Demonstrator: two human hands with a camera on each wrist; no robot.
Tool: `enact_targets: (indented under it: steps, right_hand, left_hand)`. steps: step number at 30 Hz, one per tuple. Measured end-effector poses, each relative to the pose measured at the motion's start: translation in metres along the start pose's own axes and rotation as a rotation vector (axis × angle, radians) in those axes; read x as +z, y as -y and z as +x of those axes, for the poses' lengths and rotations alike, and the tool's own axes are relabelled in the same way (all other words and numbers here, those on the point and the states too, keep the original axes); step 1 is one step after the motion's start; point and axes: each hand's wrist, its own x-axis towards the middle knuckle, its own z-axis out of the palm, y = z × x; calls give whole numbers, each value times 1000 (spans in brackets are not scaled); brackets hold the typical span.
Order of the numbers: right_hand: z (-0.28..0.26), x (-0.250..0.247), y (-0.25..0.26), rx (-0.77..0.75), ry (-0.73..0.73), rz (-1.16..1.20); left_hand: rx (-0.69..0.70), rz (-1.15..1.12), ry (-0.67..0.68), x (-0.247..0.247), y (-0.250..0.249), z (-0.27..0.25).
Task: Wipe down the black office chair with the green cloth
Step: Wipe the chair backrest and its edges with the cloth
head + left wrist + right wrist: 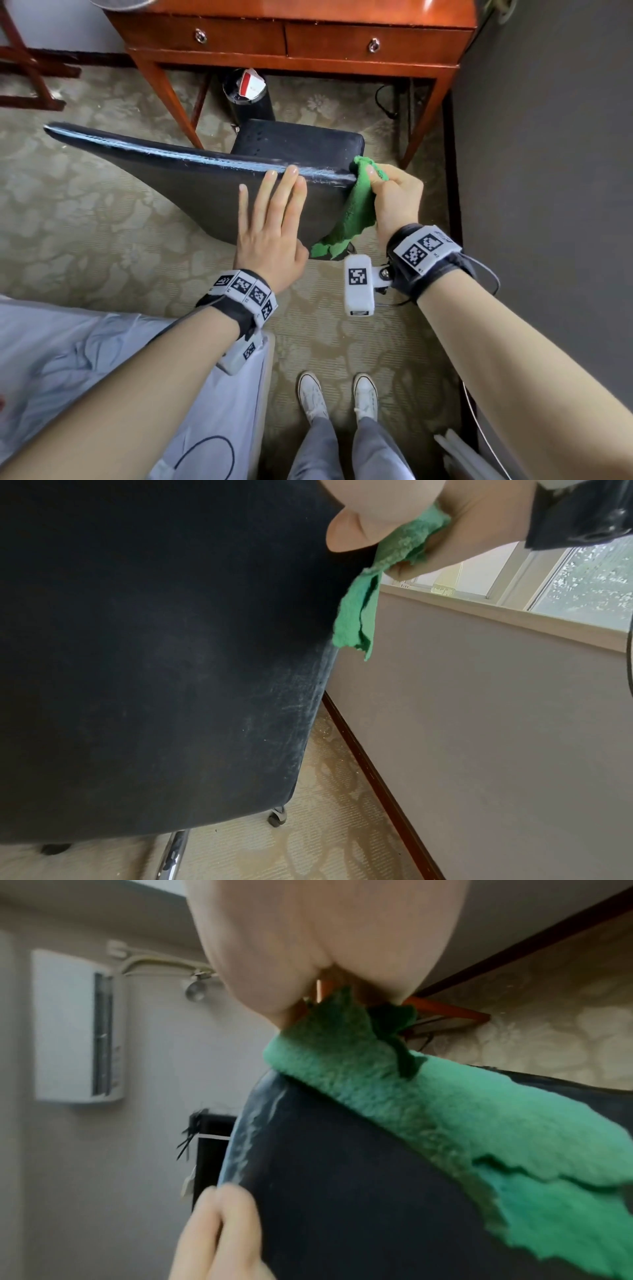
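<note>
The black office chair [191,178] stands in front of me with its backrest toward me; its seat [298,144] shows beyond the top edge. My left hand [274,212] lies flat on the rear of the backrest, fingers straight, fingertips at the top edge. My right hand [394,195] grips the green cloth [356,205] against the backrest's upper right corner. The cloth drapes over that corner and hangs down the right side. In the left wrist view the cloth [359,610] dangles beside the chair back [154,669]. The right wrist view shows the cloth [445,1110] over the black corner [342,1191].
A wooden desk [284,44] with two drawers stands behind the chair, with a black bin [250,99] under it. A dark wall [548,171] runs close along the right. A bed with a pale sheet [68,359] is at lower left. A chair castor [276,821] rests on patterned carpet.
</note>
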Motion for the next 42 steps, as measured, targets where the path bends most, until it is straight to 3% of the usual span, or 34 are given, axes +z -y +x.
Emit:
enact_targets:
  steps: [6,10,17,26,34,38,42]
  right_hand:
    - [-19,7,13,-440,153,-349]
    - [-4,6,15,-238,136,-207]
    - [21,4,16,-32,68,-250]
    - [-21,2,13,-465,208,-374]
    - [26,21,37,-56,161,-454]
    - [20,15,31,-24,43,-362]
    - [7,-27,9,39,-152,-187]
  left_hand:
    - [-60,-17,-2,0,-11,-1]
    - [-24,18,8,-2,-6,1]
    - [-41,24,1,-1,-10,0]
    - [-62,31,20,-2,-13,1]
    - [-46,50,49,-2,-18,0]
    - [-59,32,83,-9,-21,2]
    - [7,21,135,-22,-13,3]
